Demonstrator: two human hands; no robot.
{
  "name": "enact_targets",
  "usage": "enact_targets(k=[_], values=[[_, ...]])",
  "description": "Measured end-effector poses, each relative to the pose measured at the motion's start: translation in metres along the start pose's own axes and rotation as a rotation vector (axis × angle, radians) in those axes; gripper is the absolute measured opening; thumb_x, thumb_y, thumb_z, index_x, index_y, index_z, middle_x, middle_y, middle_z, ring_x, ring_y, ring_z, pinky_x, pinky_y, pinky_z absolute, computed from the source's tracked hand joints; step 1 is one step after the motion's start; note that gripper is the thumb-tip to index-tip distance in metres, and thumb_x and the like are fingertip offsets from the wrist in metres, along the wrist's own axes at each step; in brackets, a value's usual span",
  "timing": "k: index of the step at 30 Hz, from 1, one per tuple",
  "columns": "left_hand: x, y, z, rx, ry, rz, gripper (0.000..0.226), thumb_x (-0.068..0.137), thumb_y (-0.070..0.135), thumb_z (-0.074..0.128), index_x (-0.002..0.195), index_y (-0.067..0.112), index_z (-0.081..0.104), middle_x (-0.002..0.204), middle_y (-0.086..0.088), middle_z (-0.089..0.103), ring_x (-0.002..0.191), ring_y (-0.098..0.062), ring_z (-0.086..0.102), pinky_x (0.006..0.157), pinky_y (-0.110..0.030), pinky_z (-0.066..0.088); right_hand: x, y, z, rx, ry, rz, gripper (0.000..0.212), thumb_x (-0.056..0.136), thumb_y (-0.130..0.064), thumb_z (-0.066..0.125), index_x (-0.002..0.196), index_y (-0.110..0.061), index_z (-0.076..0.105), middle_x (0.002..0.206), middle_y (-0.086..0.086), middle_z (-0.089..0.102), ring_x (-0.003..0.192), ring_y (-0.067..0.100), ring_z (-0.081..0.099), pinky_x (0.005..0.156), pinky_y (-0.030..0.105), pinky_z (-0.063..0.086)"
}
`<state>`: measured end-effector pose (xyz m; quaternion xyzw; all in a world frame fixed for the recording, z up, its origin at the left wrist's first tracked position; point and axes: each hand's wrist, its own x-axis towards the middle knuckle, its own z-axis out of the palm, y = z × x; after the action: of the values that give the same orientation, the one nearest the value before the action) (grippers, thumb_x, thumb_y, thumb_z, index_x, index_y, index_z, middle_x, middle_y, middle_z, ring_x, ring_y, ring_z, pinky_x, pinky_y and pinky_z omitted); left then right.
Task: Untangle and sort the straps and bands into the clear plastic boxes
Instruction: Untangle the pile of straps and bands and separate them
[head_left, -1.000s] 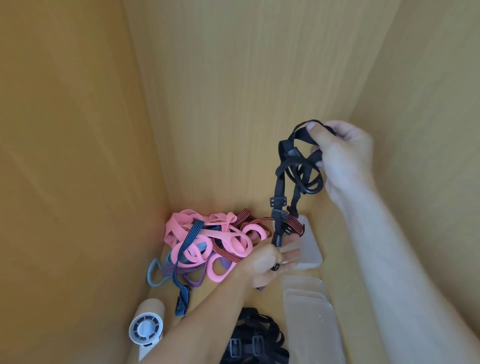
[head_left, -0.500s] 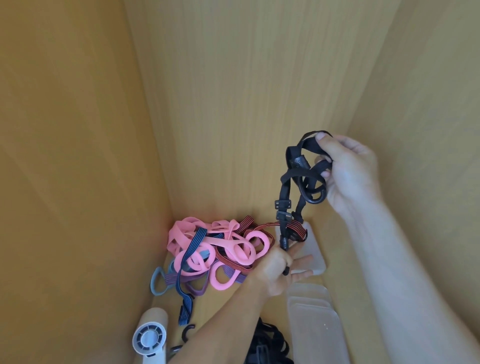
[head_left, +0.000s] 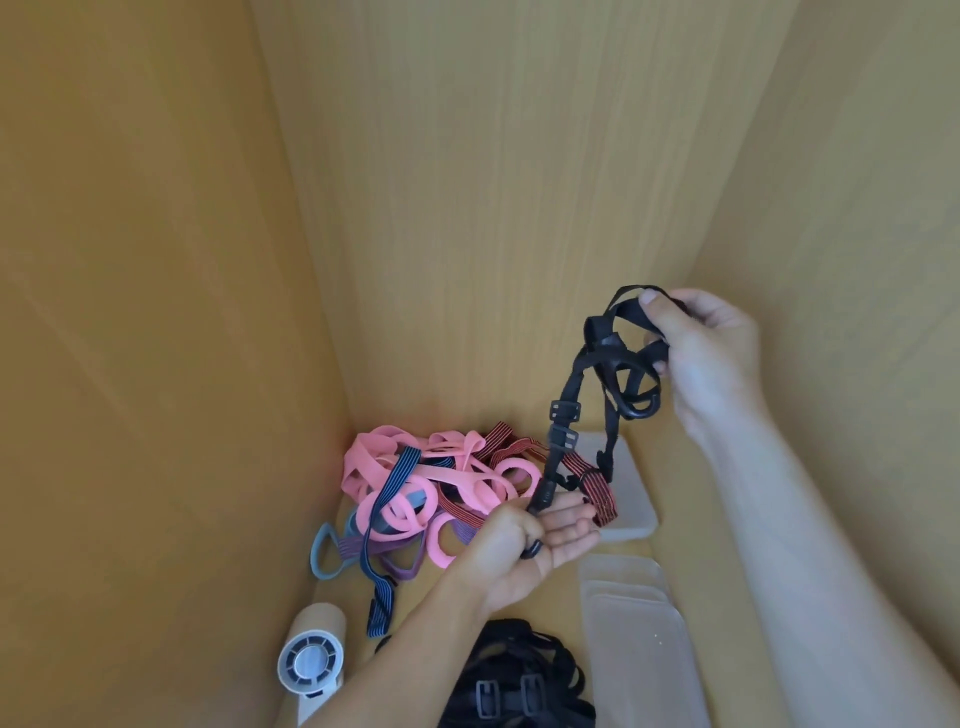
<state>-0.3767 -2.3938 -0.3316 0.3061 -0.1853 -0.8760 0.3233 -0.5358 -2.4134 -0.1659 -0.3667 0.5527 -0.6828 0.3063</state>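
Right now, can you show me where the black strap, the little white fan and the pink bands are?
black strap (head_left: 570, 384): head view, on the stretch hanging between the two hands.
little white fan (head_left: 310, 663): head view, on its round grille.
pink bands (head_left: 363, 457): head view, on the pile's left loop.

My spot: wood-grain panel walls (head_left: 493, 182) boxing in corner, small handheld fan (head_left: 310, 665) nearby; exact room type unclear.

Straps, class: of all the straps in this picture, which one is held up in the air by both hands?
The black strap with buckles: the right hand grips its top, the left hand its lower end. The pink bands lie heaped below.
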Motion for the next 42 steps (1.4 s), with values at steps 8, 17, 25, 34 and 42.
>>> enact_targets(k=[8,17,25,34,42], values=[[-0.016,0.004,0.006,-0.451,0.06,0.085,0.063,0.064,-0.02,0.02,0.105,-0.019,0.069,0.117,-0.031,0.066,0.09,-0.033,0.072,0.1,-0.049,0.052,-0.015,0.008,-0.008,-0.211,-0.14,-0.027,0.012,0.092,-0.02,0.07,0.08,-0.018,0.07,0.064,-0.007,0.06,0.054,0.008,0.049,0.048,0.019,0.041],[-0.022,0.04,0.017,-0.608,0.156,0.207,0.061,0.075,-0.014,0.02,0.124,-0.016,0.057,0.115,-0.031,0.068,0.117,-0.041,0.063,0.083,-0.052,0.059,-0.024,0.012,-0.001,-0.234,-0.289,0.041,0.014,0.092,-0.016,0.071,0.081,-0.008,0.07,0.075,0.011,0.055,0.052,0.011,0.045,0.051,0.026,0.041],[-0.03,0.079,-0.012,-0.623,0.182,0.322,0.066,0.073,-0.011,0.024,0.13,-0.011,0.056,0.13,-0.026,0.063,0.123,-0.039,0.06,0.106,-0.047,0.047,-0.016,0.033,0.012,-0.259,-0.304,0.114,0.015,0.092,-0.02,0.072,0.086,-0.006,0.071,0.071,0.003,0.059,0.057,0.013,0.047,0.051,0.024,0.035],[-0.049,0.103,-0.034,0.067,0.492,0.303,0.043,0.082,-0.004,0.027,0.106,0.006,0.061,0.069,-0.004,0.048,0.058,-0.015,0.037,0.058,-0.027,0.034,-0.015,0.036,0.029,-0.103,-0.27,0.235,0.016,0.092,-0.015,0.071,0.078,-0.01,0.066,0.079,0.007,0.065,0.056,0.014,0.045,0.037,0.017,0.03],[-0.05,0.078,-0.043,0.082,0.444,0.407,0.029,0.076,-0.009,0.031,0.083,0.008,0.052,0.093,-0.012,0.062,0.093,-0.033,0.062,0.093,-0.049,0.048,-0.017,0.022,0.047,0.035,-0.329,0.27,0.009,0.094,-0.008,0.066,0.09,-0.001,0.063,0.085,0.014,0.066,0.043,0.009,0.044,0.033,0.018,0.026]])
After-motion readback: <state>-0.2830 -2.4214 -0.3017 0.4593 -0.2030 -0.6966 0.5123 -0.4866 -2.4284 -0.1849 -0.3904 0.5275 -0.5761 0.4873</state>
